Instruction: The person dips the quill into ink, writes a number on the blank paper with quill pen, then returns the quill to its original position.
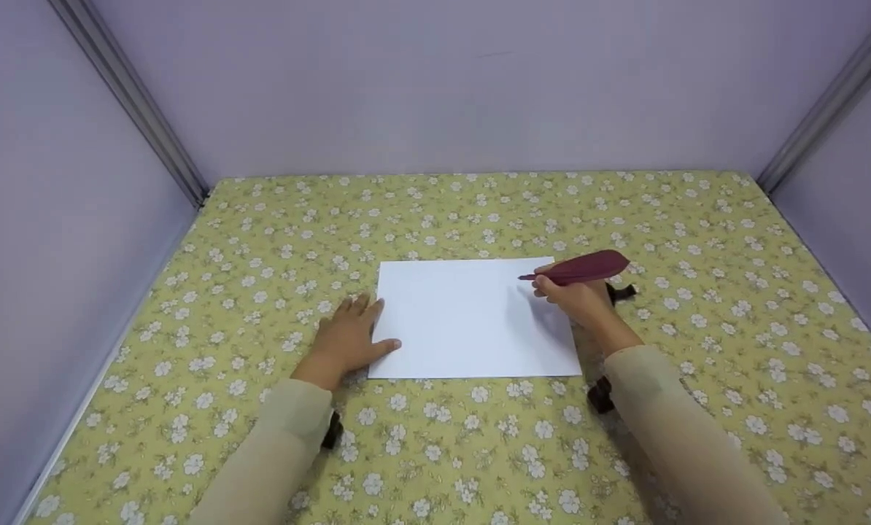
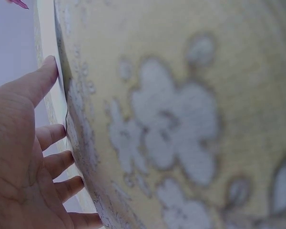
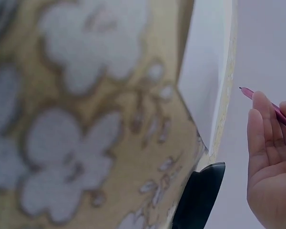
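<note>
A blank white sheet of paper (image 1: 457,321) lies on the flowered tablecloth. My left hand (image 1: 344,339) rests flat at its left edge, thumb on the paper and fingers spread along the side. In the left wrist view the left fingertips (image 2: 71,187) touch down along the sheet's edge. Over the right part of the paper, my right hand (image 1: 575,300) pinches a dark red feather pen (image 1: 589,267). The pen's tip points left, and its feather end leans out to the right. The right wrist view shows the tip held off the paper.
A yellow-green tablecloth (image 1: 435,452) with white flowers covers the table. Pale walls (image 1: 435,87) enclose its back and sides, with metal posts (image 1: 129,95) at the corners. Black pieces (image 1: 602,395) show by the right wrist, and another (image 1: 332,430) by the left.
</note>
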`<state>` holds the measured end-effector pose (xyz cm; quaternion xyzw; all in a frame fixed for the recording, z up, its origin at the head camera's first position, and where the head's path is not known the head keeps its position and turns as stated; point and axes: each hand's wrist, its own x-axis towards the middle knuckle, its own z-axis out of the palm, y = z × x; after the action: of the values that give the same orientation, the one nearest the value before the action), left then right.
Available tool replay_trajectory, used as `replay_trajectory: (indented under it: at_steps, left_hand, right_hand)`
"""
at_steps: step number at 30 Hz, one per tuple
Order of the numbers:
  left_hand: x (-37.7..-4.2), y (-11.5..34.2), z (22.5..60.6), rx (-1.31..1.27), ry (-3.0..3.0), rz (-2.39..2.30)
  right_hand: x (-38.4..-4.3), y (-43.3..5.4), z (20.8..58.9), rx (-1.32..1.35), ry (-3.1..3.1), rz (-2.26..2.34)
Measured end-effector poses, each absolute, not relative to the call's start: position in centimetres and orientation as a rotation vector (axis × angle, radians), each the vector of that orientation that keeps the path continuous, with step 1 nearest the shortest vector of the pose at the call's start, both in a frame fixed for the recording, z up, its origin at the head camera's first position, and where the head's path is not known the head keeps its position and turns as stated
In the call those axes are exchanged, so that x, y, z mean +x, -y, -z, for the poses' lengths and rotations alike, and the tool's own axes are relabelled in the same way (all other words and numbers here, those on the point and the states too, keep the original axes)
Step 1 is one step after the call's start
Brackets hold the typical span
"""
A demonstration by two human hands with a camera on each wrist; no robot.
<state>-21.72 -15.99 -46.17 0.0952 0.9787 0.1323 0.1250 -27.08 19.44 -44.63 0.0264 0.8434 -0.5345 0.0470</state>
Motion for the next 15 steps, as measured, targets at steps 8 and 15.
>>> replay_trajectory:
  at_steps: [8,15]
  left_hand:
    - [-21.65,15.98,46.20,0.267,-2.849,-0.399]
    - [-21.73,16.01,46.31,0.272,-2.858,-0.384]
  right_hand:
    - [-27.17,-19.01,44.89,0.062,-2.610,1.515]
    - [-27.33,-18.65,45.10,0.081,-2.569,1.510]
